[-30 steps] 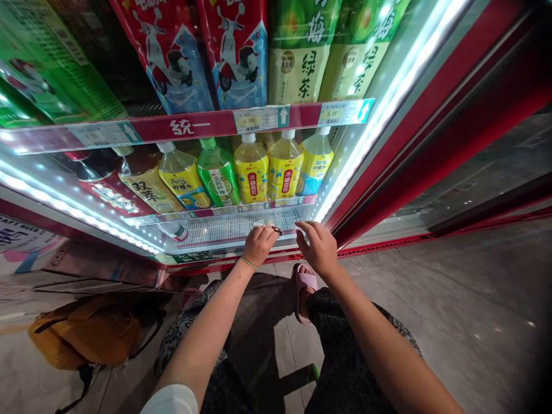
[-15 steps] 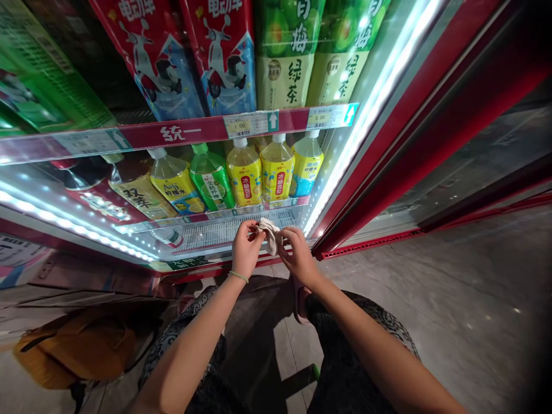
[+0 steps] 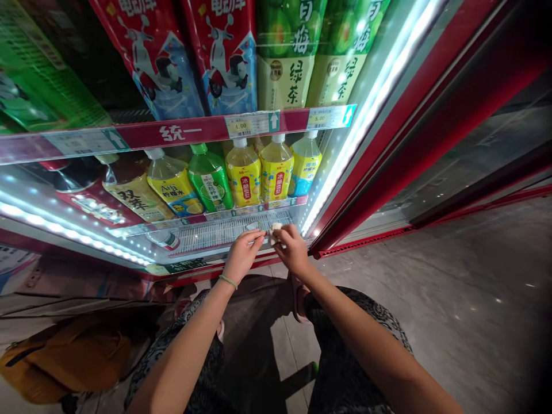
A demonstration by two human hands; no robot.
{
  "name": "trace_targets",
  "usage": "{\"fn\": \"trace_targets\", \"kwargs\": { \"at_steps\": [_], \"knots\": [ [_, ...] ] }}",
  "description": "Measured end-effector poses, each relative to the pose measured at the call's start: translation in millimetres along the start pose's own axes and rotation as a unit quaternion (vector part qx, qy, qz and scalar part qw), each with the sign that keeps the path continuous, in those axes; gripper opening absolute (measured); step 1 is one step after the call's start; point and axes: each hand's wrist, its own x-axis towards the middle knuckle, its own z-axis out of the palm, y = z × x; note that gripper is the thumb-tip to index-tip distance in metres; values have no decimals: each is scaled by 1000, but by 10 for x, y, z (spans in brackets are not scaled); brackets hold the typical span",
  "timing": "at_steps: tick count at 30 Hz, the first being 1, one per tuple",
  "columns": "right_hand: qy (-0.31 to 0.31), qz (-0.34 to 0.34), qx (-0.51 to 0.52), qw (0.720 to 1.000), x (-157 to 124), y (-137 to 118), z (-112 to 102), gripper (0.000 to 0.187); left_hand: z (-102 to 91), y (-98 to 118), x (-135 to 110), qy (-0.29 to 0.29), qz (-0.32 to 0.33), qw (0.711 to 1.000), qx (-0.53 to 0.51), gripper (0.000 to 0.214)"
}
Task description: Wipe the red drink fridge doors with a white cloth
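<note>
Grey tiled floor point(image 3: 466, 322) runs up to a lit drinks fridge point(image 3: 388, 167), which I look down on through the head camera. At far left I get a mustard backpack point(image 3: 81, 359) on the floor. Next, inside the fridge, a row of bottles point(image 3: 212, 184) stands on a low shelf above a bare wire rack point(image 3: 207, 234). In front of that rack I see the left hand point(image 3: 242, 256), thin green band point(image 3: 228, 282) at its wrist, fingers stretched out; I can't tell whether they pinch anything. Just beside its fingertips is a crumpled white cloth point(image 3: 275, 232), gripped by the bent fingers of the right hand point(image 3: 294, 252). Below that hand I make out a pink sandal point(image 3: 299, 302).
</note>
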Motion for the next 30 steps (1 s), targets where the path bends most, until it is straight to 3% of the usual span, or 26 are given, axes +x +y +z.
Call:
{"fn": "trace_targets", "kwargs": {
  "at_steps": [3,8,16,19,24,30],
  "knots": [
    [21,15,-115,993,16,122,57,19,-144,75,-15,25,2,1000,17,27],
    [-66,-103,-137,983,-29,19,285,17,-310,195,-84,56,-4,995,84,28],
    [-36,-98,-153,983,47,92,216,27,-491,195,-175,93,148,947,271,24],
    [-68,-126,-148,979,13,114,182,21,-480,175,-166,88,163,937,295,23],
    [-40,-88,-168,981,16,230,114,28,-360,169,-134,62,198,926,315,26],
    [-74,-117,-174,975,-69,412,67,18,-261,133,-126,36,211,918,335,26]
  ]
}}
